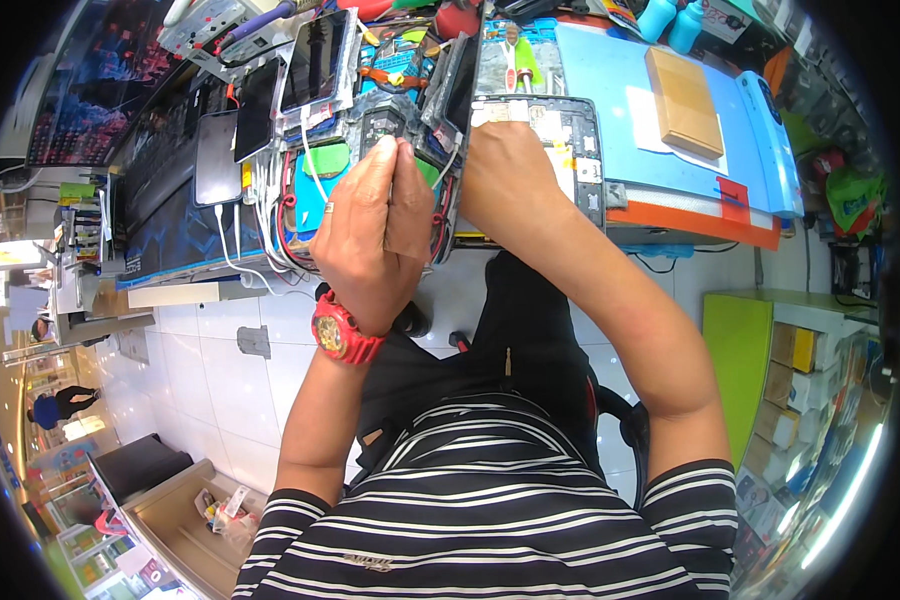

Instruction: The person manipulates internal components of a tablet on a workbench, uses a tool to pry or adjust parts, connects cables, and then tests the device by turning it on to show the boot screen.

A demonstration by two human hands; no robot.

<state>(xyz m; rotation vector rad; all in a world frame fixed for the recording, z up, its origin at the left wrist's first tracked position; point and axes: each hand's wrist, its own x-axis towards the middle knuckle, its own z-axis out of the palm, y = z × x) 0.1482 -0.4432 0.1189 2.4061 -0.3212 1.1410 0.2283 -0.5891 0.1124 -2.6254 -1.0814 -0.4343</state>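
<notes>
at the far left, a large dark screen is showing reddish patterns; next, a grey phone is lying with a white cable reaching its lower edge, and a black phone is lying just beside it; toward the middle, the person's left hand, with a red watch on its wrist, is pointing away from the body, thumb and fingertips pressing together near a dark part; whether they are pinching anything, i cannot tell; right of it, the right hand is bending over the left side of an opened flat device, which is lying on the bench with its inner parts showing; the fingers are curling out of sight, so i cannot tell whether they are gripping; farther right, a blue mat is spreading out, a brown box is resting on white paper, and an orange strip is running along the near edge.
</notes>
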